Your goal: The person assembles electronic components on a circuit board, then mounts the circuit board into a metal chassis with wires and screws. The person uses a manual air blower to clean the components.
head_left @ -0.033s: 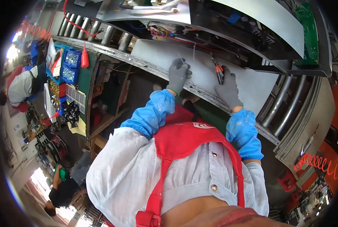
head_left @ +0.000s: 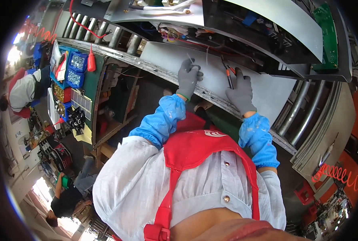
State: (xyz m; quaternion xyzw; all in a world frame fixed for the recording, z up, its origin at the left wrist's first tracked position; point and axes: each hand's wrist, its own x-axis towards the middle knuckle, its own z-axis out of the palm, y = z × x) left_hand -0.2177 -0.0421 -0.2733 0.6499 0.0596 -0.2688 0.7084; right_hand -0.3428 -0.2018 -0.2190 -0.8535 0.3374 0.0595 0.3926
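The grey-gloved left hand (head_left: 188, 79) pinches a thin whitish strip (head_left: 190, 58), the grey-gloved right hand (head_left: 240, 93) loosely grasps orange-handled metal pliers (head_left: 228, 74) (probably for trimming), and the next move calls for careful aim.

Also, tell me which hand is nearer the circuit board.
Right. The right hand is left of the circuit board, lower in view; the left hand is farther left.

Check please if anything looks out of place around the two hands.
No spill shows. Slightly untidy, perhaps: a thin white strip, its end free, sticks out over the metal sheet, between the left hand and the pliers in the right hand.
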